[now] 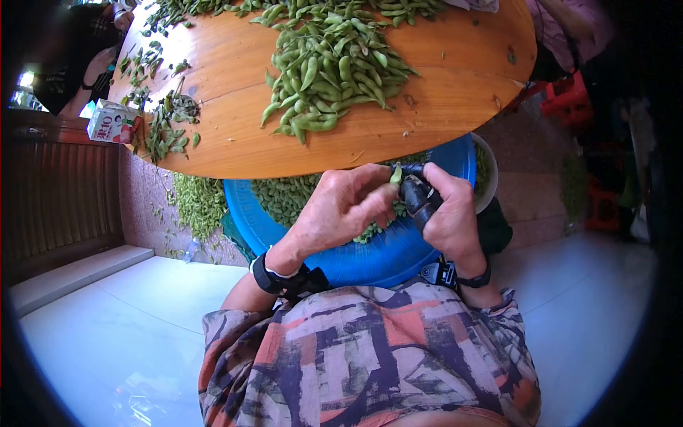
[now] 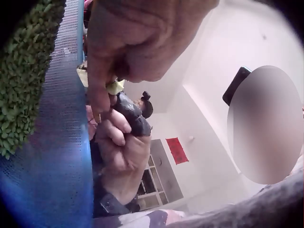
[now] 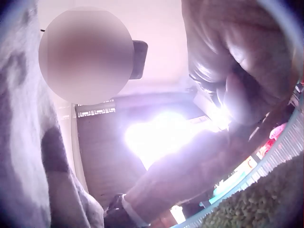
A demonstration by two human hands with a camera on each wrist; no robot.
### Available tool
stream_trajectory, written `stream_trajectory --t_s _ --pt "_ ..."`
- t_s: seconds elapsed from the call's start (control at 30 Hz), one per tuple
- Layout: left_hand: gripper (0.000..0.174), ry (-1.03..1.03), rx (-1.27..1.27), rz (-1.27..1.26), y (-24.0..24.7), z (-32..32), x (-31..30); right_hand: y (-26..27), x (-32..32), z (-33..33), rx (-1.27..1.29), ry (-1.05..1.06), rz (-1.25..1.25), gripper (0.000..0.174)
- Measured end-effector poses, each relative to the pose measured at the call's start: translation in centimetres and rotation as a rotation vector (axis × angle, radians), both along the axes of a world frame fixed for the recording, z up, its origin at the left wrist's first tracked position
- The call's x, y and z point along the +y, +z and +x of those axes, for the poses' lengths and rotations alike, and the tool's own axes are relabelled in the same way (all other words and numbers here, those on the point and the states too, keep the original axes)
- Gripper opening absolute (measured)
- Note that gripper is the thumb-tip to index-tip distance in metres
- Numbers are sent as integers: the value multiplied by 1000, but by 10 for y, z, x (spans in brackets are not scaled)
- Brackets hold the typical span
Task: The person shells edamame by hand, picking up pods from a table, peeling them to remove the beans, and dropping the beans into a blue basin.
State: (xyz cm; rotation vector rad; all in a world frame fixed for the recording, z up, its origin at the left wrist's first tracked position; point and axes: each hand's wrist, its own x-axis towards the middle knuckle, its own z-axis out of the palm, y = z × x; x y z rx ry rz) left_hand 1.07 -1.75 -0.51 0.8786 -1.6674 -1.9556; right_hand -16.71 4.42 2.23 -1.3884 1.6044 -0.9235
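Observation:
A green soybean pod (image 1: 396, 175) is held between my two hands, above the blue mesh basket (image 1: 240, 213) of shelled green beans (image 1: 281, 198). My left hand (image 1: 340, 210) pinches the pod from the left, thumb and fingertips right at it. Opposite it, my right hand (image 1: 455, 213) grips the pod with curled fingers; black coverings (image 1: 418, 199) wrap its thumb and a finger. In the left wrist view the pod (image 2: 115, 86) shows as a pale green tip between both hands. Glare and the hand's underside hide the pod in the right wrist view.
A wooden table (image 1: 235, 128) edges over the basket, bearing a heap of pods (image 1: 327, 71), leafy scraps (image 1: 171, 121) and a drink carton (image 1: 112, 122). Empty-looking hulls (image 1: 199, 203) lie on the floor at left. A pale bucket (image 1: 491, 171) stands at right. Other people sit around the table.

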Motion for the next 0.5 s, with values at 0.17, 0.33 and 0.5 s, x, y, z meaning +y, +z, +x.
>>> stream_trajectory --t_s 0.17,0.33,0.5 --pt "19 -7 -168 -478 -1 -2 2 -6 7 11 312 33 -324 23" --pt "22 -20 -18 -58 -1 4 -1 1 2 3 114 30 -168 12" --pt "29 -41 197 328 -4 10 -5 -9 1 -7 1 81 -53 9"
